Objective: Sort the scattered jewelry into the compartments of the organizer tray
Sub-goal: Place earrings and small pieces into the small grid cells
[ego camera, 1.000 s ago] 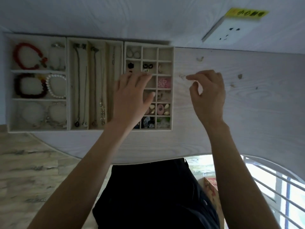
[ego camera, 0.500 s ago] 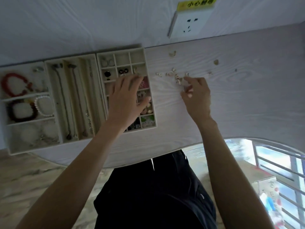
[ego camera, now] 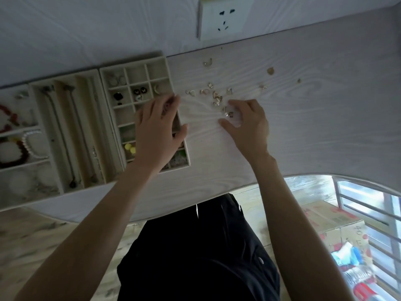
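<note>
The scattered jewelry (ego camera: 217, 97), small gold-toned pieces, lies loose on the counter (ego camera: 314, 127) just right of the organizer tray (ego camera: 167, 61). The right hand (ego camera: 247, 124) rests over the near edge of that cluster, fingers loosely curled around a couple of pieces; whether it has pinched one I cannot tell. The left hand (ego camera: 158, 124) lies spread and flat over the tray's small right-hand compartments. These pieces look light, hard and slippery on the smooth wood, so each probably wants a fingertip pinch across its body, taken singly to avoid tangling.
</note>
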`<state>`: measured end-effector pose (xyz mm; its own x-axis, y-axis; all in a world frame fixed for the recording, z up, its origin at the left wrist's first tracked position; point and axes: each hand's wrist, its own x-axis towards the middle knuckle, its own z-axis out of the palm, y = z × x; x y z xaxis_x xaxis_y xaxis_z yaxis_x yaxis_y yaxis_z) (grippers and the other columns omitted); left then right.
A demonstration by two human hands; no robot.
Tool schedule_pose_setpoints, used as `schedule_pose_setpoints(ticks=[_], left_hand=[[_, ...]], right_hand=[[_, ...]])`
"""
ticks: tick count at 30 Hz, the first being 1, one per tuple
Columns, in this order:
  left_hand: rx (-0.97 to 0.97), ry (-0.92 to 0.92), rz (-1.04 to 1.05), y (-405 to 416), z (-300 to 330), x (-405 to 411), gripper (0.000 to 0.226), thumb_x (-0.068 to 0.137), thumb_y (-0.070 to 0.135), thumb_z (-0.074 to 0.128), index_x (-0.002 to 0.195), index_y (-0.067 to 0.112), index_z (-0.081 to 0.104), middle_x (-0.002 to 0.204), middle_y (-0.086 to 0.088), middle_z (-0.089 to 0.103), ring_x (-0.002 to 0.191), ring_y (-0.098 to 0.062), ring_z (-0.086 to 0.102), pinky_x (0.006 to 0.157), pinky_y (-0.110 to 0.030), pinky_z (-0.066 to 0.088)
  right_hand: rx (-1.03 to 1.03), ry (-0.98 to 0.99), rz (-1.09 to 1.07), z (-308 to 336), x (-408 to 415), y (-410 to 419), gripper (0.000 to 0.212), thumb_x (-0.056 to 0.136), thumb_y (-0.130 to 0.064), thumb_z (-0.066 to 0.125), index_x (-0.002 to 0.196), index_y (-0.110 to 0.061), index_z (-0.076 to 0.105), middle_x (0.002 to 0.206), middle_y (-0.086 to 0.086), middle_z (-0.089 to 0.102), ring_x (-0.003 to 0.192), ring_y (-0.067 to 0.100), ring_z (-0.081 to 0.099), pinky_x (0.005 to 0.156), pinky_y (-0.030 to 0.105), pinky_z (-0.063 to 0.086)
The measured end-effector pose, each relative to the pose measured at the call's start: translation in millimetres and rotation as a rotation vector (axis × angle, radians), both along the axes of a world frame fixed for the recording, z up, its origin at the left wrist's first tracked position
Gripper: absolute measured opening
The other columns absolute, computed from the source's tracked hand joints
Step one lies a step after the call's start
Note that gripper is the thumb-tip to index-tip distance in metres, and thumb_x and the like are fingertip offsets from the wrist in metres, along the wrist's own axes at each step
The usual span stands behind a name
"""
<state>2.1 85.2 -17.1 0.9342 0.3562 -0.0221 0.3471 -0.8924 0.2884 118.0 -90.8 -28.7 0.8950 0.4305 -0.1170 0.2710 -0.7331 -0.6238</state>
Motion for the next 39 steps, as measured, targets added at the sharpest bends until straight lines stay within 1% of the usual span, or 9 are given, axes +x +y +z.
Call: schedule_pose_setpoints(ticks=[4,8,12,15,20,23,28,33,39], left_hand=[[-0.013,-0.001,0.010,0,0,1,0.058,0.086,0.042,0.050,0.136,0.012,0.049,0.137,-0.008,0.047,0.124,-0.029,0.040,0.104,-0.047,0.032],[-0.015,-0.006,0.016,-2,0,1,0.058,0.086,0.043,0.048,0.135,0.012,0.049,0.136,-0.008,0.048,0.123,-0.030,0.040,0.105,-0.046,0.032],[-0.019,0.004,0.022,-2,0,0,0.059,0.085,0.044,0.046,0.135,0.013,0.049,0.137,-0.008,0.047,0.124,-0.030,0.041,0.105,-0.047,0.032],[-0.022,-0.002,0.025,-2,0,1,0.059,0.085,0.043,0.048,0.135,0.012,0.050,0.137,-0.008,0.048,0.123,-0.031,0.042,0.105,-0.048,0.033],[-0.034,-0.014,0.026,-2,0,0,0.058,0.085,0.040,0.052,0.135,0.011,0.050,0.136,-0.010,0.048,0.123,-0.032,0.042,0.104,-0.048,0.033],[-0.040,-0.010,0.029,-3,-1,0,0.057,0.085,0.038,0.056,0.135,0.011,0.049,0.137,-0.010,0.047,0.124,-0.032,0.042,0.105,-0.047,0.032],[-0.041,-0.002,0.041,-3,-1,1,0.057,0.085,0.038,0.055,0.135,0.011,0.049,0.138,-0.009,0.047,0.124,-0.032,0.042,0.104,-0.046,0.033],[-0.047,-0.010,0.050,-5,1,1,0.056,0.085,0.032,0.063,0.135,0.010,0.049,0.137,-0.010,0.047,0.124,-0.032,0.041,0.105,-0.046,0.031],[-0.050,-0.007,0.065,-8,1,1,0.056,0.085,0.031,0.064,0.136,0.012,0.049,0.138,-0.007,0.047,0.125,-0.029,0.039,0.105,-0.042,0.029]], right_hand=[[0.000,-0.063,0.004,-3,-2,13,0.022,0.072,-0.022,0.076,0.093,-0.017,0.070,0.090,0.003,0.060,0.082,0.023,0.058,0.063,0.025,0.039],[0.010,-0.132,-0.035,-6,2,16,0.008,0.080,-0.019,0.068,0.087,-0.019,0.072,0.084,0.000,0.065,0.078,0.022,0.058,0.063,0.023,0.036],[0.021,-0.155,-0.061,-6,12,13,0.010,0.079,-0.012,0.067,0.089,-0.014,0.071,0.080,0.003,0.068,0.073,0.023,0.062,0.064,0.028,0.046],[0.098,-0.129,-0.058,-5,19,6,0.020,0.077,-0.005,0.065,0.095,-0.010,0.070,0.092,0.005,0.066,0.069,0.019,0.062,0.064,0.036,0.053],[0.158,-0.057,-0.038,3,25,-3,0.029,0.076,0.005,0.060,0.099,-0.009,0.070,0.101,0.006,0.063,0.074,0.014,0.064,0.066,0.022,0.053],[0.061,-0.115,-0.043,8,29,1,0.020,0.080,-0.012,0.063,0.099,-0.014,0.070,0.102,0.002,0.064,0.073,0.014,0.063,0.063,0.024,0.045],[-0.192,-0.094,0.016,12,49,24,0.023,0.087,-0.027,0.062,0.110,-0.021,0.066,0.106,0.000,0.063,0.098,0.020,0.057,0.074,0.024,0.037],[-0.269,-0.043,0.026,10,55,33,0.012,0.086,-0.025,0.064,0.097,-0.021,0.066,0.103,0.000,0.063,0.100,0.021,0.056,0.074,0.026,0.037],[-0.455,-0.105,0.162,18,58,41,0.017,0.093,-0.020,0.053,0.105,-0.009,0.059,0.106,0.010,0.059,0.098,0.028,0.056,0.072,0.033,0.038]])
